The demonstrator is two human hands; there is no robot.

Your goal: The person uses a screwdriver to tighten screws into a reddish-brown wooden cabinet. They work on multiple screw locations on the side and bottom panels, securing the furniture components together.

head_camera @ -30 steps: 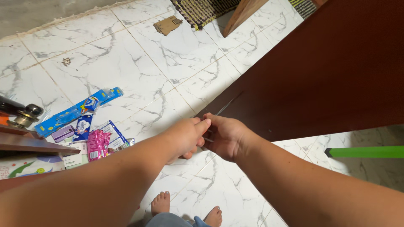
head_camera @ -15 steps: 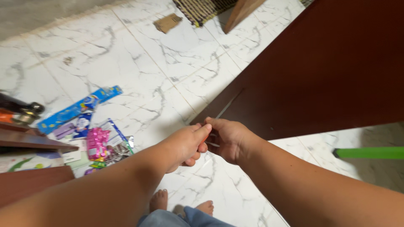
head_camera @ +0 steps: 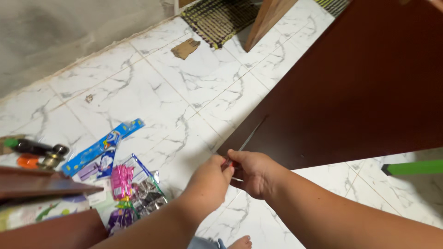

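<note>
Down near the middle, the left hand [head_camera: 210, 180] and the right hand [head_camera: 254, 173] are pressed together, both pinching a small red thing [head_camera: 226, 163] too tiny to tell. They sit by the near corner of a big dark brown board [head_camera: 350, 87] on the white marble floor [head_camera: 184, 92]. Shiny wrappers [head_camera: 134, 184] lie left; a green stick [head_camera: 413, 167] pokes in at right.

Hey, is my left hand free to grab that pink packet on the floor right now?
Probably not at once: the left hand is pinched with the right hand on a small red-tipped item. The pink packet lies uncovered on the floor, nothing blocking it.
</note>
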